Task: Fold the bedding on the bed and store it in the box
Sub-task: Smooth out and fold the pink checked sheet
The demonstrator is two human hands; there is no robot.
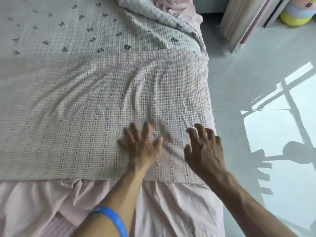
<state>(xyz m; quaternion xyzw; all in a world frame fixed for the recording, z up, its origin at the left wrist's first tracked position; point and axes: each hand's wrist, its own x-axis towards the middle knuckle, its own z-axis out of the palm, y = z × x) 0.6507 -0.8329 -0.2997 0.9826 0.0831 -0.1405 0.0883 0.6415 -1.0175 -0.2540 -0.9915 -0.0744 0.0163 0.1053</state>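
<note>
A pink checked sheet (pixel 82 113) with rows of small dark bows lies folded over as a wide flat band across the bed. My left hand (pixel 141 146) rests flat on it with fingers spread, blurred from motion. To its right, near the band's right edge, my right hand (pixel 204 149) hovers palm down with fingers apart and curled, holding nothing. Beyond the band lies a pale quilted cover (pixel 71 31) printed with dark bows. It is bunched up at the bed's far right corner (pixel 164 16). No box is in view.
A plain pink sheet with a ruffled skirt (pixel 171 207) covers the bed's near edge. Grey glossy floor (pixel 256 79) runs along the right of the bed. A curtain (pixel 244 21) hangs at the far right, with a pastel plush toy (pixel 297 12) beside it.
</note>
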